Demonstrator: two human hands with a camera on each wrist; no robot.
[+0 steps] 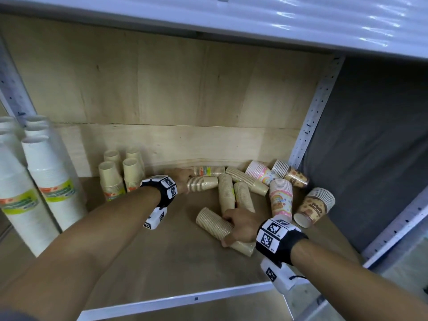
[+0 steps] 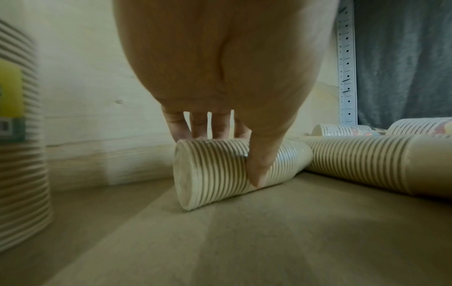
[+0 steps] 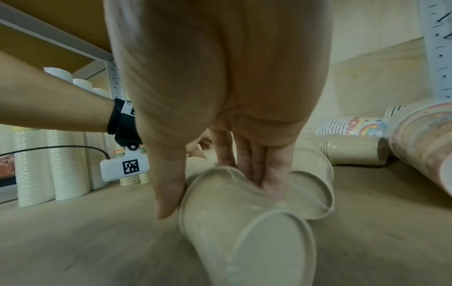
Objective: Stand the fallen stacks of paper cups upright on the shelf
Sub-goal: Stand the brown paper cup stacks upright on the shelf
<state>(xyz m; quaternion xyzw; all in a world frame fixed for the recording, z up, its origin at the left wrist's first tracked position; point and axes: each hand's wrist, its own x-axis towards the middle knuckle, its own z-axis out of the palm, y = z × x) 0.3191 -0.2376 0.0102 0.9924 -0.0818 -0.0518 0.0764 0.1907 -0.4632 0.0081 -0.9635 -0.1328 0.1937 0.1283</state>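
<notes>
Several beige cup stacks lie fallen on the brown shelf board (image 1: 162,262). My left hand (image 1: 183,180) grips one fallen beige stack (image 1: 203,183) near the back wall, thumb on its near side (image 2: 259,166), fingers over the top; that stack (image 2: 220,172) lies on its side. My right hand (image 1: 240,225) grips another fallen beige stack (image 1: 214,220) nearer the front, thumb left, fingers right, as the right wrist view shows on the stack (image 3: 232,222). More beige stacks (image 1: 225,193) lie between them.
Upright beige stacks (image 1: 111,179) stand at back left, tall white stacks (image 1: 53,179) further left. Patterned pink stacks (image 1: 281,198) and brown bear-print stacks (image 1: 315,207) lie at right by the metal upright (image 1: 308,126). The shelf's white front rail (image 1: 185,300) runs below.
</notes>
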